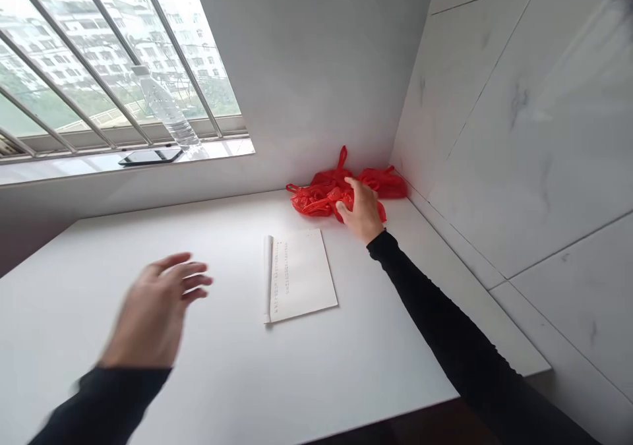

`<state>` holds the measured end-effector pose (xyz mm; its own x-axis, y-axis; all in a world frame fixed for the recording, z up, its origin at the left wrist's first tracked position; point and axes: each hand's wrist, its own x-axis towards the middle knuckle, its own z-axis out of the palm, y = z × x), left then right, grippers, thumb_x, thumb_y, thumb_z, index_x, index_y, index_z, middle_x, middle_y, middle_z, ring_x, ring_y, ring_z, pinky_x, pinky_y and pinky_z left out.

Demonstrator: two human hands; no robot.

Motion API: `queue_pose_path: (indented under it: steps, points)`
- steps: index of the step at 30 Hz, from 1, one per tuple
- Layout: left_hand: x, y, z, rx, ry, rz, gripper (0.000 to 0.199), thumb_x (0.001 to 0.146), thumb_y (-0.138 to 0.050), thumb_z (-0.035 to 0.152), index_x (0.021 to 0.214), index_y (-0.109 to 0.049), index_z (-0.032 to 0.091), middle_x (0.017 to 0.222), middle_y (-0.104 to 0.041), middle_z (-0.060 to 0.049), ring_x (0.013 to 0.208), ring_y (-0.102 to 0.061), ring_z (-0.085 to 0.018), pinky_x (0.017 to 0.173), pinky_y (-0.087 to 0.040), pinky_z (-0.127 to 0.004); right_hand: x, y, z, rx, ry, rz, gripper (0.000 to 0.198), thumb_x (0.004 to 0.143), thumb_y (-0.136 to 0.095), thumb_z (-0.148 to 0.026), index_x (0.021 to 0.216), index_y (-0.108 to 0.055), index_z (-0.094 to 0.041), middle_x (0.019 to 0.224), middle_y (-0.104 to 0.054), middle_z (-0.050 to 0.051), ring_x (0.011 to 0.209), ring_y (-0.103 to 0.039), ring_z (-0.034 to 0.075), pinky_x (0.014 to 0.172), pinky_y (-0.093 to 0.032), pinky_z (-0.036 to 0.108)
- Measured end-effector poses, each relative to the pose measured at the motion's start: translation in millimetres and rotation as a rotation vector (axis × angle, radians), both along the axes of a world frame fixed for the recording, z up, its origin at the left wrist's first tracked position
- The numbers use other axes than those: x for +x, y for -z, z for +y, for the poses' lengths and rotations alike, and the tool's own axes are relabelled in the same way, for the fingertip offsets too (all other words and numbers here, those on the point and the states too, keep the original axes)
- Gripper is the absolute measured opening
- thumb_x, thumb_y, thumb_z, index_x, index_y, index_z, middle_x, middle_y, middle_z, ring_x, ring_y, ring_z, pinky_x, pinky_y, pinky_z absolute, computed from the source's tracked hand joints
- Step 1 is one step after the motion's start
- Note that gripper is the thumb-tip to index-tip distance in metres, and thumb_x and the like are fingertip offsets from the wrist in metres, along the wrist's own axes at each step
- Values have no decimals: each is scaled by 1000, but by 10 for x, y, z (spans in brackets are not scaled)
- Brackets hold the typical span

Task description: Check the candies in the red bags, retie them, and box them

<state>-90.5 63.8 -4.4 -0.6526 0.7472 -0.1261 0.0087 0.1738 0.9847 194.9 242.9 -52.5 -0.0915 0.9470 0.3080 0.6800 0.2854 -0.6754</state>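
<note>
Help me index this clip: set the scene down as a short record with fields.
Surface: white table in a room corner
Hand 1: left hand, blurred, over the table, fingers apart, holding nothing
Hand 2: right hand at the red plastic bags, thumb and fingers apart; grip unclear
Centre: paper booklet lying flat, lettering along its left side, too small to read
Windowsill: clear plastic bottle beside a dark flat device
</note>
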Motion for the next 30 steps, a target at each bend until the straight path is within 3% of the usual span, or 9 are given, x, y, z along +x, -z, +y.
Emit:
queue_pose_path:
  steps: [1, 3, 6, 9, 16, 22, 27, 30]
  points:
    - [116, 84, 184, -43, 26, -62, 38, 64, -70, 26, 99, -58, 18, 80, -66, -3, 68, -63, -18, 57, -46, -27, 71, 80, 81, -18, 54, -16, 62, 91, -62, -19, 148, -40, -16, 147, -50, 17, 143, -38, 30, 119, -29, 51]
    - [323, 281, 444, -74, 39, -51, 41, 60, -68, 24, 99, -57, 17, 78, -65, -3, 63, -60, -17, 53, -42, -26, 190, 213, 193, -68, 111, -37, 66, 87, -67, -20, 148, -42, -16, 141, -56, 18, 139, -43, 33, 117, -29, 55]
    - [479, 550, 526, -106, 87, -30, 42, 63, -67, 26, 102, -58, 17, 77, -64, -2, 59, -57, -15, 50, -39, -26, 307, 305, 287, -140, 93, -38, 42, 88, -66, -18, 129, -61, -17, 111, -71, 11, 113, -63, 28, 109, -41, 50]
    - [461, 681, 422, -152, 145, -17, 39, 69, -69, 31, 105, -60, 18, 77, -63, -1, 58, -54, -14, 49, -38, -26, 355, 248, 318, -135, 34, -5, 19, 90, -60, -15, 106, -70, -16, 98, -74, 8, 94, -68, 21, 97, -49, 39]
    - [428, 665, 410, -181, 246, -53, 39, 74, -70, 37, 108, -62, 18, 78, -60, 0, 57, -50, -14, 47, -37, -26, 118, -144, 20, -24, -150, 127, 17, 94, -55, -20, 101, -70, -18, 101, -74, 4, 93, -66, 17, 88, -50, 32]
    - [566, 610, 384, -132, 481, 93, 56, 78, -73, 58, 118, -64, 21, 86, -58, -2, 74, -53, -18, 56, -43, -29, -217, -235, -370, -107, -472, 203, 17, 94, -57, -22, 102, -71, -20, 102, -73, 2, 89, -64, 15, 81, -49, 30]
    - [538, 592, 369, -106, 361, 208, 53, 80, -70, 62, 113, -67, 20, 93, -63, -6, 84, -58, -22, 68, -47, -33, -263, -183, -457, -169, -636, 139, 18, 90, -58, -14, 101, -71, -18, 102, -71, 3, 89, -63, 14, 84, -49, 30]
    - [490, 580, 375, -3, 278, 265, 44, 85, -67, 57, 116, -69, 25, 110, -65, -6, 91, -59, -22, 77, -49, -34, -259, -172, -466, -171, -651, 132, 21, 89, -58, -9, 102, -71, -18, 105, -71, 4, 93, -64, 15, 87, -50, 31]
